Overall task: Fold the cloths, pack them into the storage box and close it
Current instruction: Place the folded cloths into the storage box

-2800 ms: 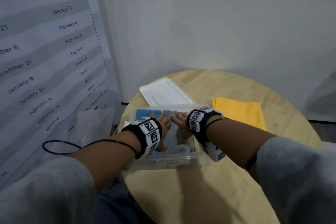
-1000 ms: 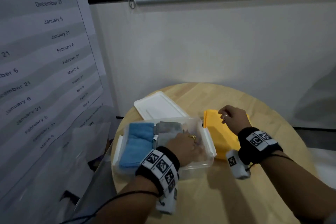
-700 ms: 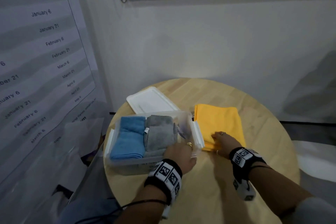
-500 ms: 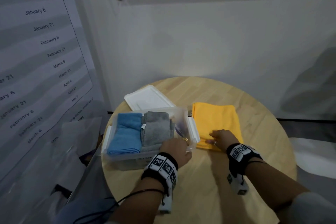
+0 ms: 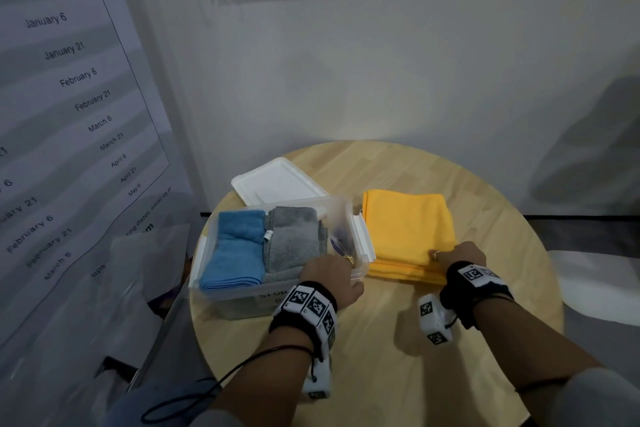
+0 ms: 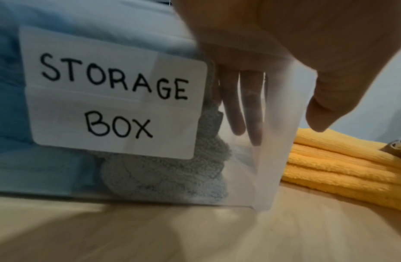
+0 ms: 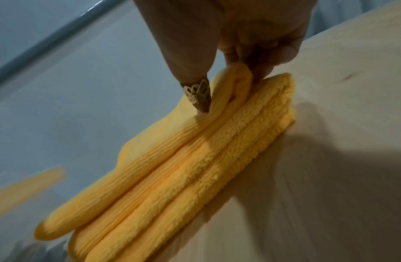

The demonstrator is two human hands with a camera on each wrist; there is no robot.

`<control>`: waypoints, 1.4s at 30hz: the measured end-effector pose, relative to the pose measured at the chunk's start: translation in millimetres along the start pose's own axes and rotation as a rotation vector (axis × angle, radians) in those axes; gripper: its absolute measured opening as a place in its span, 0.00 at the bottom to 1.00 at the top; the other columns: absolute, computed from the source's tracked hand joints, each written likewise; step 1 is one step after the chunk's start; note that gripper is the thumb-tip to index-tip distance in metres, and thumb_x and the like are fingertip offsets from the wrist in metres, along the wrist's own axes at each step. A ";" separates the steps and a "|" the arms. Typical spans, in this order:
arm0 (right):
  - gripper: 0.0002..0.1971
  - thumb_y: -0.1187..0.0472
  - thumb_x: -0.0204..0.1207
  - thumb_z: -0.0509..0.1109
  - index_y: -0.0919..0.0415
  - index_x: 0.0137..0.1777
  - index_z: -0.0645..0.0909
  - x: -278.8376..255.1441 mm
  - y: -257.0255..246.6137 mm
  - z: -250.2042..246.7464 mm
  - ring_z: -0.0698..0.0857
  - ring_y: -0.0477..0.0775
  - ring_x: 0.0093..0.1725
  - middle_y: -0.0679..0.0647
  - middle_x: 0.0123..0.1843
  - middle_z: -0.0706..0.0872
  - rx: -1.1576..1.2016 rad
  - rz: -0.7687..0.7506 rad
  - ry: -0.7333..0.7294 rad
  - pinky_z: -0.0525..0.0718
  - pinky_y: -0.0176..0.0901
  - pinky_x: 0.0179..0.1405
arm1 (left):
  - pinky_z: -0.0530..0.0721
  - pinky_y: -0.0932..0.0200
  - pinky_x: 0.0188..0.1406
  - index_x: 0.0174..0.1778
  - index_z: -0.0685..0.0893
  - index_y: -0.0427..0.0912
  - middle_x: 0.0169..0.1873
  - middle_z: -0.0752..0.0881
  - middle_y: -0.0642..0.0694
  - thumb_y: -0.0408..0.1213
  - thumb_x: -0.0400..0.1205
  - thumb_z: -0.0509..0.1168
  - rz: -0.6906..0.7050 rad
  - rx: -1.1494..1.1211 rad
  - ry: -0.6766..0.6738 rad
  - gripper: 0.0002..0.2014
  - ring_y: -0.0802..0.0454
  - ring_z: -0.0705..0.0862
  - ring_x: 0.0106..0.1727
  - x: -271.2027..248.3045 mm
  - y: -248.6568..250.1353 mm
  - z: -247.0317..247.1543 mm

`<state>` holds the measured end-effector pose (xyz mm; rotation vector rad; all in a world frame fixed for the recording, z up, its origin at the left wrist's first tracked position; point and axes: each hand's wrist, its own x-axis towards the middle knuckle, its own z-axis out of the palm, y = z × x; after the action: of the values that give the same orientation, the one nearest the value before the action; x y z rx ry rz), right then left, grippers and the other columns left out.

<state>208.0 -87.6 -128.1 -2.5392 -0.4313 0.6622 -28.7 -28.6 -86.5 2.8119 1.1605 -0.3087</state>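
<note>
Folded yellow cloth on the round table just right of the open storage box, right hand pinching its top layer's near edge, left hand gripping the box's near-right corner, fingers inside.

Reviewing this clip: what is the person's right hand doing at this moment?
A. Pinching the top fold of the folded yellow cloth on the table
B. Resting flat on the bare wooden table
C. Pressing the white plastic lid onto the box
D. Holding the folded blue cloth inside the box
A: in the right wrist view the right hand pinches the top fold of the folded yellow cloth, which lies on the round wooden table.
</note>
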 end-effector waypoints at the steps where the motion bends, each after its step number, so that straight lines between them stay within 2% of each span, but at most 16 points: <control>1: 0.19 0.51 0.71 0.76 0.69 0.38 0.76 0.7 0.0 -2.0 0.80 0.64 0.39 0.64 0.40 0.80 -0.001 -0.020 -0.009 0.77 0.49 0.40 | 0.82 0.49 0.49 0.57 0.79 0.39 0.52 0.86 0.40 0.55 0.81 0.57 0.002 0.000 0.003 0.22 0.40 0.84 0.53 1.2 -1.0 0.8; 3: 0.16 0.55 0.75 0.71 0.72 0.45 0.80 -1.0 -1.1 -5.5 0.79 0.63 0.42 0.67 0.45 0.82 0.062 -0.079 -0.054 0.78 0.50 0.46 | 0.82 0.49 0.50 0.58 0.78 0.39 0.53 0.85 0.40 0.55 0.82 0.57 0.012 0.010 0.011 0.22 0.40 0.84 0.54 2.5 -3.0 1.1; 7: 0.24 0.66 0.77 0.67 0.71 0.72 0.72 -14.8 -6.5 -14.9 0.77 0.69 0.67 0.66 0.71 0.77 0.576 -0.181 -0.136 0.75 0.62 0.69 | 0.81 0.50 0.55 0.63 0.77 0.43 0.58 0.83 0.45 0.60 0.78 0.61 0.010 -0.120 0.080 0.26 0.43 0.82 0.59 5.7 -9.7 0.5; 10: 0.17 0.76 0.75 0.62 0.68 0.62 0.78 -40.7 -6.6 -37.2 0.80 0.67 0.58 0.63 0.57 0.82 0.766 -0.311 -0.224 0.79 0.63 0.61 | 0.78 0.51 0.61 0.58 0.77 0.45 0.58 0.78 0.49 0.63 0.70 0.68 0.016 -0.468 0.236 0.29 0.48 0.78 0.60 8.5 -16.3 5.8; 13: 0.13 0.78 0.67 0.61 0.58 0.39 0.73 -77.9 -3.6 -63.0 0.74 0.57 0.41 0.56 0.38 0.76 0.610 -0.582 -0.246 0.73 0.45 0.37 | 0.74 0.48 0.66 0.61 0.75 0.42 0.60 0.75 0.47 0.49 0.73 0.72 0.106 -0.643 0.551 0.25 0.48 0.74 0.63 7.2 -9.0 -4.7; 16: 0.18 0.84 0.65 0.56 0.60 0.42 0.74 -112.9 3.9 -80.0 0.77 0.47 0.41 0.51 0.39 0.78 0.378 -0.800 -0.271 0.72 0.32 0.34 | 0.73 0.40 0.69 0.71 0.67 0.50 0.71 0.71 0.47 0.39 0.69 0.73 0.336 -0.582 0.737 0.35 0.47 0.69 0.72 -7.0 11.5 -38.7; 19: 0.20 0.80 0.63 0.58 0.55 0.41 0.80 -137.1 18.6 -86.2 0.81 0.50 0.48 0.53 0.44 0.85 0.295 -0.917 -0.365 0.75 0.35 0.41 | 0.55 0.43 0.80 0.78 0.64 0.51 0.77 0.65 0.48 0.50 0.67 0.75 0.470 -0.247 0.449 0.43 0.47 0.60 0.79 -19.7 30.4 -57.3; 21: 0.18 0.75 0.60 0.59 0.55 0.41 0.83 -143.9 32.1 -92.0 0.81 0.48 0.44 0.52 0.42 0.86 0.322 -0.925 -0.395 0.76 0.35 0.40 | 0.55 0.43 0.79 0.65 0.79 0.49 0.66 0.79 0.47 0.51 0.71 0.70 0.413 -0.043 0.209 0.26 0.48 0.72 0.71 -30.4 36.5 -56.6; 23: 0.14 0.72 0.63 0.63 0.57 0.42 0.84 -148.8 45.5 -100.5 0.81 0.48 0.43 0.51 0.42 0.86 0.387 -0.870 -0.401 0.77 0.37 0.42 | 0.75 0.50 0.60 0.45 0.84 0.42 0.46 0.85 0.41 0.50 0.72 0.65 0.379 -0.193 0.097 0.15 0.42 0.83 0.53 -46.8 33.8 -56.2; 25: 0.12 0.74 0.69 0.71 0.57 0.44 0.85 -150.0 60.1 -107.8 0.82 0.51 0.44 0.53 0.43 0.86 0.458 -0.818 -0.421 0.79 0.44 0.46 | 0.75 0.61 0.40 0.46 0.84 0.34 0.40 0.83 0.43 0.46 0.76 0.70 0.337 -0.448 -0.021 0.16 0.44 0.82 0.46 -64.9 26.7 -55.7; 29: 0.05 0.66 0.71 0.75 0.62 0.45 0.82 -147.4 72.4 -103.0 0.84 0.55 0.41 0.57 0.41 0.85 0.502 -0.668 -0.541 0.83 0.49 0.41 | 0.80 0.66 0.45 0.58 0.78 0.45 0.47 0.80 0.55 0.47 0.72 0.76 0.120 -0.694 -0.207 0.22 0.54 0.79 0.51 -86.7 7.7 -44.8; 31: 0.08 0.59 0.76 0.71 0.64 0.49 0.81 -137.2 71.9 -86.5 0.86 0.57 0.45 0.57 0.44 0.86 0.361 -0.595 -0.567 0.88 0.53 0.46 | 0.84 0.57 0.53 0.62 0.76 0.47 0.54 0.81 0.51 0.52 0.67 0.78 -0.003 -0.764 -0.263 0.31 0.52 0.81 0.54 -87.7 -0.6 -22.2; 34: 0.18 0.52 0.81 0.63 0.67 0.60 0.79 -118.4 68.9 -50.2 0.84 0.64 0.58 0.60 0.56 0.83 0.068 -0.484 -0.568 0.85 0.55 0.54 | 0.86 0.53 0.52 0.50 0.78 0.45 0.45 0.82 0.47 0.39 0.73 0.76 -0.141 -0.940 -0.280 0.15 0.51 0.82 0.47 -89.8 -2.8 16.4; 38: 0.19 0.46 0.82 0.60 0.63 0.53 0.79 -101.0 64.1 -14.7 0.81 0.64 0.60 0.60 0.56 0.82 -0.249 -0.513 -0.460 0.76 0.49 0.51 | 0.86 0.49 0.51 0.42 0.84 0.41 0.40 0.88 0.44 0.39 0.72 0.75 -0.321 -0.906 -0.129 0.09 0.47 0.86 0.44 -82.7 -5.5 50.2; 40: 0.21 0.46 0.81 0.62 0.62 0.63 0.76 -97.8 58.8 -12.4 0.85 0.57 0.50 0.60 0.59 0.83 -0.238 -0.503 -0.413 0.79 0.49 0.47 | 0.86 0.48 0.52 0.43 0.85 0.43 0.41 0.89 0.43 0.44 0.69 0.75 -0.377 -0.893 -0.088 0.12 0.45 0.87 0.44 -75.2 -6.6 54.3; 42: 0.15 0.50 0.81 0.63 0.53 0.64 0.72 -97.6 54.4 -15.0 0.85 0.47 0.27 0.58 0.46 0.86 -0.015 -0.462 -0.438 0.85 0.48 0.32 | 0.85 0.55 0.43 0.42 0.82 0.43 0.39 0.86 0.43 0.42 0.74 0.72 -0.373 -0.927 -0.037 0.08 0.47 0.85 0.39 -72.6 -3.8 46.0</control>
<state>144.1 -178.3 -108.4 -2.1736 -1.1312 1.0223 -88.7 -82.9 -115.7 1.7881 1.3482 0.1395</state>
